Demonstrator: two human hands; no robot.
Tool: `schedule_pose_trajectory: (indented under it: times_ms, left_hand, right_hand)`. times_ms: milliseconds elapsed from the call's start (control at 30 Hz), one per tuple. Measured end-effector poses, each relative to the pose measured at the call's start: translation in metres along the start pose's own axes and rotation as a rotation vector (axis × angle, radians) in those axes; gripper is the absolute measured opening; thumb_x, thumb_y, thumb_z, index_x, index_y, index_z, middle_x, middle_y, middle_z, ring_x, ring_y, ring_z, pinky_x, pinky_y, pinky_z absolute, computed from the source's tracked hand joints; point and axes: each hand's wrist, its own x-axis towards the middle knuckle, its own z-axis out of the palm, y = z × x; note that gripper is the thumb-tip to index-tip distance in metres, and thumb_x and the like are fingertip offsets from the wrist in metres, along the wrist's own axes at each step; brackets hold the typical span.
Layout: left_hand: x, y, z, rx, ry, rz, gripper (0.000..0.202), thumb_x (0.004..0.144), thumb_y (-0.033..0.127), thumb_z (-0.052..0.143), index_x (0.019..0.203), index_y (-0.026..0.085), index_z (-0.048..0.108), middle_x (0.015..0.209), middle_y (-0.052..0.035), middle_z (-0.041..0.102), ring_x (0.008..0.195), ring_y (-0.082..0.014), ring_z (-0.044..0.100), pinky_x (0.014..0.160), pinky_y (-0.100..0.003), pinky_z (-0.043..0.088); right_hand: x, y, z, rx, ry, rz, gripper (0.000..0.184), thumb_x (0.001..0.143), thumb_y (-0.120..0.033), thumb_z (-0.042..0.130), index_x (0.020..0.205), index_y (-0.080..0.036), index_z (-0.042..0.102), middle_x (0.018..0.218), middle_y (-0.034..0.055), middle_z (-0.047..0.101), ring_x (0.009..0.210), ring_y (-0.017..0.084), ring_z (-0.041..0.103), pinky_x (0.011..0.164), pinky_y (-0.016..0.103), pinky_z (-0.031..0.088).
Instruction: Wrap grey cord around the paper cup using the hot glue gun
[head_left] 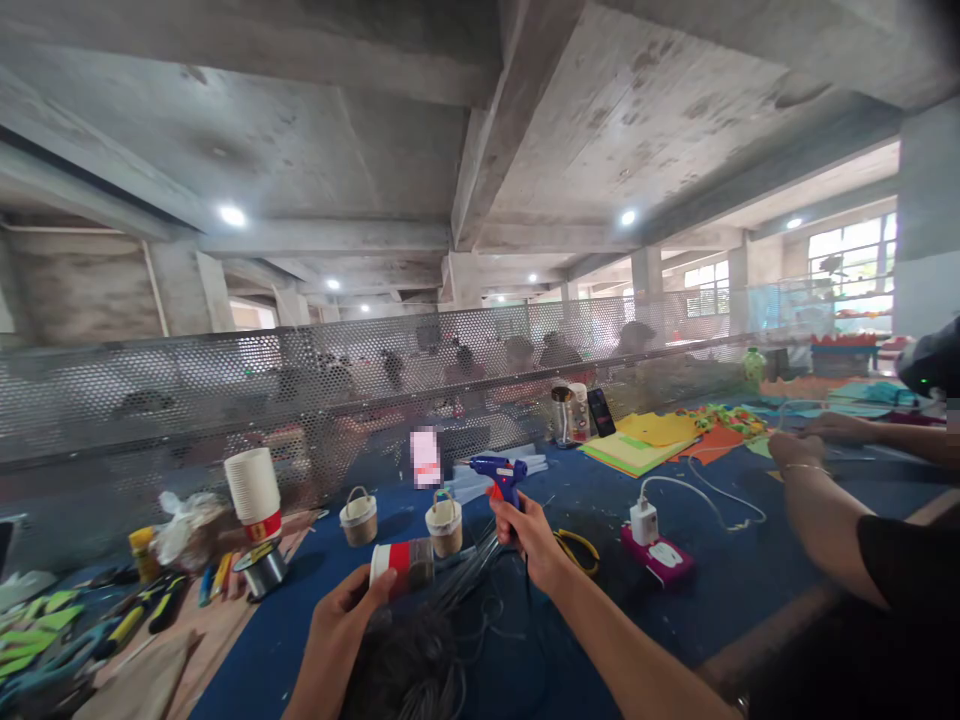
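Across the blue tabletop (251,650), I see the left hand (349,610) curled round a cup (403,566), likely steadying it, and the right hand (534,537) wrapped round a glue gun (502,470), apparently for aim.

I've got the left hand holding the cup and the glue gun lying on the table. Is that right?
Not quite: the glue gun isn't lying on the table; the head view shows the right hand holding it up. The left hand does hold the cup.
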Motion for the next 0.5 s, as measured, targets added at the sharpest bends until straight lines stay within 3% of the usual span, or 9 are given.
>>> schedule_pose_trajectory:
  times_ms: [333,500]
  left_hand:
    - [-0.0014,0.0040,0.0004,-0.002,-0.019,-0.016,0.050,0.069,0.063,0.068,0.075,0.014,0.073,0.066,-0.0009,0.067,0.062,-0.0196,0.061,0.053,-0.025,0.049]
    - [-0.0020,0.0050,0.0010,-0.031,-0.044,-0.042,0.051,0.068,0.064,0.068,0.082,0.015,0.075,0.071,-0.0014,0.071,0.068,-0.0225,0.065,0.059,-0.027,0.051]
  right_hand:
    - [-0.0029,-0.0032,0.0017,0.025,-0.035,-0.003,0.037,0.072,-0.043,0.076,0.092,-0.015,0.065,0.052,-0.0082,0.044,0.046,0.007,0.037,0.047,0.021,0.032]
    - [-0.0053,-0.0065,0.0030,0.048,-0.048,0.024,0.041,0.070,-0.043,0.077,0.098,-0.014,0.067,0.053,-0.0078,0.044,0.047,0.007,0.035,0.046,0.020,0.030]
